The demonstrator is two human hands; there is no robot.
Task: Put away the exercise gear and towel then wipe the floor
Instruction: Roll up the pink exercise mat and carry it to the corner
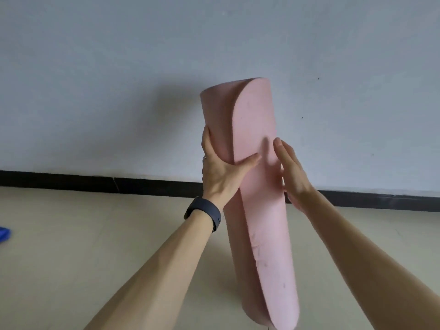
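Pink exercise mat point(252, 144), one of them, rolled into a tall tube, stands nearly upright and tilts slightly, its lower end near the bottom edge of the view above the beige floor point(71, 246). Its loose outer flap runs down the front with a rounded top corner. Faint scuff marks show low on the flap; no brand, label or writing can be read anywhere. Two bare hands are on the roll at about mid-height. The left hand point(222, 167) has its grip clamped on the mat, fingers behind the left side and thumb pressed across the flap edge. A dark wristband point(206, 211) sits on that wrist, and a ring shows on one finger. The right hand point(289, 167) lies flat and open against the right side of the roll, fingers straight and together. Behind is a pale grey wall point(119, 67) with a black skirting strip point(95, 181). One blurred blue object point(4, 233) lies at the left edge of the floor
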